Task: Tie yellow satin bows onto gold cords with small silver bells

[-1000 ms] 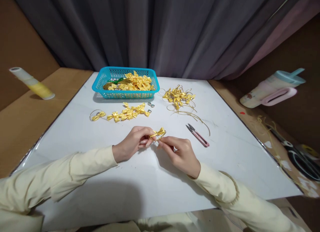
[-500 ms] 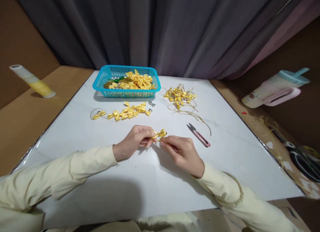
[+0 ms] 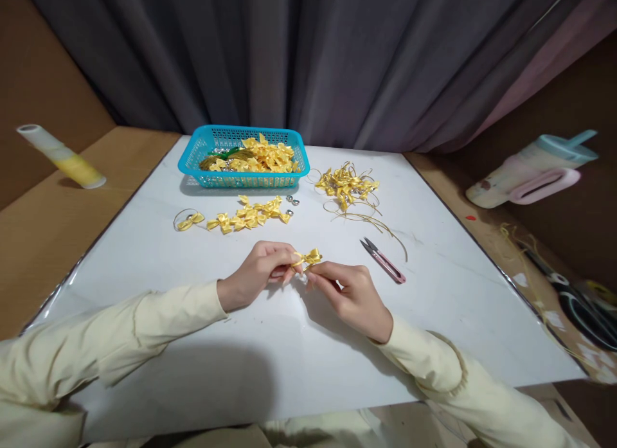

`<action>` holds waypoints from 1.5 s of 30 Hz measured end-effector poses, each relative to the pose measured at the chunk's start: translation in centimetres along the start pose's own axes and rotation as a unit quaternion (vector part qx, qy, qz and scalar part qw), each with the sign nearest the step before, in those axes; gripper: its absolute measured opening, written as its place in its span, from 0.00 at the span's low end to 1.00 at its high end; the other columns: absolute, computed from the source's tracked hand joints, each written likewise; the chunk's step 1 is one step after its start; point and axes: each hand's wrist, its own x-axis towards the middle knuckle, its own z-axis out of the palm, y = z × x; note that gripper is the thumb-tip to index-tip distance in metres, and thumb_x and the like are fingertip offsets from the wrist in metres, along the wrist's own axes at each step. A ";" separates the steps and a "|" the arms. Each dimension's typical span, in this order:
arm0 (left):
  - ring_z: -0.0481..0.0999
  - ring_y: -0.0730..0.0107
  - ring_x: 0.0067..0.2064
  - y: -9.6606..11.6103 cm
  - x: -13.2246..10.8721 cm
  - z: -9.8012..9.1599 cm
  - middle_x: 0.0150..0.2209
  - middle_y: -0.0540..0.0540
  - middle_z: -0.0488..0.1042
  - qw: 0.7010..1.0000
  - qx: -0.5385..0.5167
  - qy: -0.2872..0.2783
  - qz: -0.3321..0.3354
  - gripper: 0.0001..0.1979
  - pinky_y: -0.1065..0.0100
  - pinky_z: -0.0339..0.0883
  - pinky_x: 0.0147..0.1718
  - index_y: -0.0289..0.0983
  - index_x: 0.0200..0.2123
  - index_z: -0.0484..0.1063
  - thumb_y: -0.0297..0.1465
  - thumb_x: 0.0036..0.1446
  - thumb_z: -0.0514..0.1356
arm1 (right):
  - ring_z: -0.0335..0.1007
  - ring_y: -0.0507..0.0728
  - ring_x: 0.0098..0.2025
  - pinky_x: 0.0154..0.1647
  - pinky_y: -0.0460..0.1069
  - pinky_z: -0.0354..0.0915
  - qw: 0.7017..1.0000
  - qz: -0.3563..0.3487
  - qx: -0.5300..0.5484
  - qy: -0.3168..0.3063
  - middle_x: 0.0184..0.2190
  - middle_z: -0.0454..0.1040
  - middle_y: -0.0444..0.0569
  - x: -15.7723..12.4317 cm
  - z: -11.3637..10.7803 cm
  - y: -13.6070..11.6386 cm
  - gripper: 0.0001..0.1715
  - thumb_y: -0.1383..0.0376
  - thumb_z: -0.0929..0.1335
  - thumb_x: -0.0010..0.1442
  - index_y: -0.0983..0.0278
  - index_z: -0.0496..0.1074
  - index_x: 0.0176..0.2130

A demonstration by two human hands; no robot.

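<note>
White tabletop (image 3: 241, 345), dark curtain behind. Head view: left hand (image 3: 255, 274) and right hand (image 3: 349, 294) both pinch one yellow ribbon bow (image 3: 308, 258) just above the surface. Pink snips (image 3: 383, 260) lie near the right hand.

your two hands meet mid-table (image 3: 193, 345), left hand (image 3: 255, 273) and right hand (image 3: 351, 292) pinching a bow (image 3: 308, 258) between them. snips (image 3: 383, 260) lie just right of that. far side, a basket (image 3: 200, 159) holds bows, with a row of loose bows (image 3: 248, 215) right in front of it and a tangled bow pile (image 3: 344, 184) to its right. a spool (image 3: 60, 157) is off far left, a bottle (image 3: 527, 171) off far right.
</note>
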 end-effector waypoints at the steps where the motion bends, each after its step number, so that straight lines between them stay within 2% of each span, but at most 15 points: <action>1: 0.55 0.81 0.16 0.0 0.0 0.0 0.13 0.52 0.64 1.000 0.001 0.000 0.001 0.11 0.75 0.44 0.17 0.32 0.19 0.70 0.33 0.48 0.57 | 0.61 0.47 0.22 0.26 0.42 0.56 1.000 -0.001 -0.002 0.001 0.22 0.73 0.45 0.0 0.0 0.0 0.13 0.70 0.62 0.60 0.67 0.72 0.27; 11: 0.54 0.82 0.16 0.2 0.1 -0.1 0.13 0.52 0.63 1.000 0.013 -0.016 0.008 0.11 0.75 0.42 0.16 0.31 0.20 0.70 0.32 0.49 0.57 | 0.63 0.49 0.23 0.27 0.43 0.58 0.998 -0.052 -0.021 0.007 0.22 0.72 0.47 -0.1 0.0 0.4 0.12 0.71 0.60 0.60 0.66 0.70 0.28; 18: 0.52 0.82 0.15 0.2 0.0 -0.2 0.12 0.52 0.63 1.000 0.017 -0.020 0.004 0.11 0.74 0.40 0.16 0.31 0.19 0.71 0.31 0.49 0.56 | 0.61 0.51 0.24 0.26 0.45 0.57 0.989 -0.133 -0.069 0.022 0.22 0.68 0.48 -0.2 0.1 1.4 0.12 0.74 0.58 0.59 0.67 0.68 0.32; 27: 0.52 0.82 0.16 0.2 0.1 -0.2 0.11 0.53 0.62 0.999 0.018 -0.032 0.004 0.11 0.75 0.41 0.16 0.31 0.20 0.71 0.31 0.50 0.56 | 0.52 0.52 0.23 0.24 0.46 0.52 0.975 -0.187 -0.111 0.043 0.19 0.57 0.44 -0.2 0.3 2.0 0.13 0.76 0.56 0.58 0.68 0.67 0.35; 32: 0.52 0.82 0.16 0.1 0.1 -0.2 0.12 0.52 0.63 0.999 0.010 -0.032 0.012 0.12 0.74 0.41 0.17 0.31 0.20 0.72 0.30 0.50 0.55 | 0.52 0.52 0.23 0.24 0.46 0.52 0.979 -0.169 -0.103 0.049 0.19 0.58 0.44 -0.3 0.7 2.0 0.12 0.75 0.57 0.59 0.66 0.66 0.32; 36: 0.52 0.82 0.16 -0.1 -0.1 -0.1 0.12 0.53 0.62 0.999 0.016 -0.033 -0.002 0.11 0.74 0.41 0.17 0.31 0.20 0.71 0.31 0.50 0.56 | 0.56 0.51 0.23 0.25 0.45 0.55 0.987 -0.134 -0.077 0.050 0.20 0.64 0.46 -0.3 0.9 1.4 0.11 0.73 0.58 0.60 0.66 0.66 0.31; 45: 0.56 0.80 0.18 -0.1 -0.1 0.1 0.16 0.51 0.65 0.999 0.045 -0.013 0.016 0.12 0.74 0.45 0.17 0.31 0.21 0.71 0.35 0.49 0.58 | 0.64 0.48 0.21 0.24 0.42 0.59 0.999 -0.015 -0.015 0.050 0.23 0.74 0.47 -0.3 0.9 0.2 0.12 0.68 0.61 0.61 0.65 0.71 0.31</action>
